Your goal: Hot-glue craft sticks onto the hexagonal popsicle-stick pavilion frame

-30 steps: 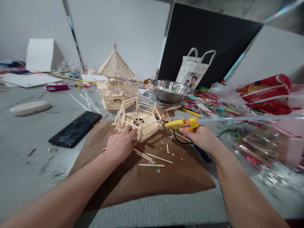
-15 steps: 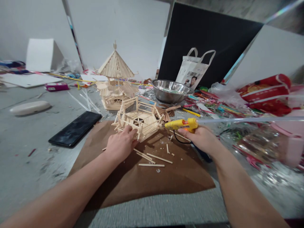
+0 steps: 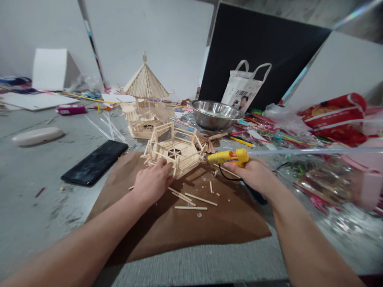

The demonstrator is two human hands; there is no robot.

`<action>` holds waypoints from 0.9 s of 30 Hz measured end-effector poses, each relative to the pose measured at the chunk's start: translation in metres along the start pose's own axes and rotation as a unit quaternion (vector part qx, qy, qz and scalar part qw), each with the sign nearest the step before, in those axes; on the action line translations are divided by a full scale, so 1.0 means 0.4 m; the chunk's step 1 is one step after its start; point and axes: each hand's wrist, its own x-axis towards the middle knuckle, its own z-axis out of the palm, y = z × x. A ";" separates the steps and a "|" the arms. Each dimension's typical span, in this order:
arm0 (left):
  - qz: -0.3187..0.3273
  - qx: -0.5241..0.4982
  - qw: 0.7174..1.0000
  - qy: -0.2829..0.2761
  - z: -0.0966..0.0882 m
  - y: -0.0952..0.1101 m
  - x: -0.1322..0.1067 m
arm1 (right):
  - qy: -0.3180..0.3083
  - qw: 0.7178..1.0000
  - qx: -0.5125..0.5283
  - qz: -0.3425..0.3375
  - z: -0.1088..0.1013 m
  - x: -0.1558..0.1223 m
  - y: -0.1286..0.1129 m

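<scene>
My right hand (image 3: 256, 175) is closed round a yellow glue gun (image 3: 229, 157), and a long clear glue stick (image 3: 299, 151) runs out of its back. The gun's nozzle points left, at the right side of a six-sided frame of wooden sticks (image 3: 191, 161). Against the near left side of that frame, my left hand (image 3: 153, 181) has its fingers closed on the stick frame; its fingertips are partly hidden. Several loose wooden sticks (image 3: 201, 199) lie on brown paper (image 3: 179, 235) in front of the frame.
Behind the frame stands a stick pagoda (image 3: 146, 83) with a pointed roof. A black phone (image 3: 95, 162) lies at the left, near a white oval case (image 3: 38, 136). A metal bowl (image 3: 217, 119) and a white bag (image 3: 243, 87) stand behind. Plastic-wrapped craft supplies (image 3: 326, 179) crowd the right.
</scene>
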 end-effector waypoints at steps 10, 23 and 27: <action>0.011 -0.001 1.000 0.012 0.010 -0.007 0.001 | -0.011 1.000 -0.004 -0.005 0.002 0.003 0.007; 0.016 0.003 1.000 0.023 0.012 -0.007 0.002 | -0.030 0.999 -0.001 0.025 0.009 0.006 0.009; 0.014 0.003 1.000 0.018 0.010 -0.007 0.002 | -0.019 1.000 0.010 0.017 0.010 0.006 0.007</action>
